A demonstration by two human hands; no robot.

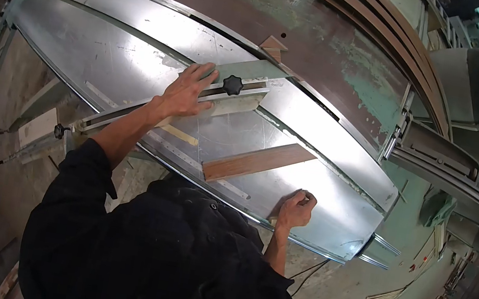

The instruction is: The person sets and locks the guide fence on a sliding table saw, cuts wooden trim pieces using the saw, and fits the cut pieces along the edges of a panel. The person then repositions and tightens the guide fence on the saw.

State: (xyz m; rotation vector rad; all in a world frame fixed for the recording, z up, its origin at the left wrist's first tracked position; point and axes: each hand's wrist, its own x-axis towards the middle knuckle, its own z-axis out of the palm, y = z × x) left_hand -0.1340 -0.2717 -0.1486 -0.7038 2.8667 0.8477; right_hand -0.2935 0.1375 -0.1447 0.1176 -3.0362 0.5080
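1. My left hand spreads wide across the fence, left of its black knob.
2. My right hand curls, right of the knob; whether around anything, I can't tell.
3. The reddish board, nearer me than the knob, looks light, stiff; I'd grip its long edges.

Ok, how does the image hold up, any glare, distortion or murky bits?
Head view: white glare on the metal table; head view: straight edges bow and the corners fall to black, much like a fisheye; head view: the dark shirt shows little fold detail; head view: the plank looks reasonably sharp.
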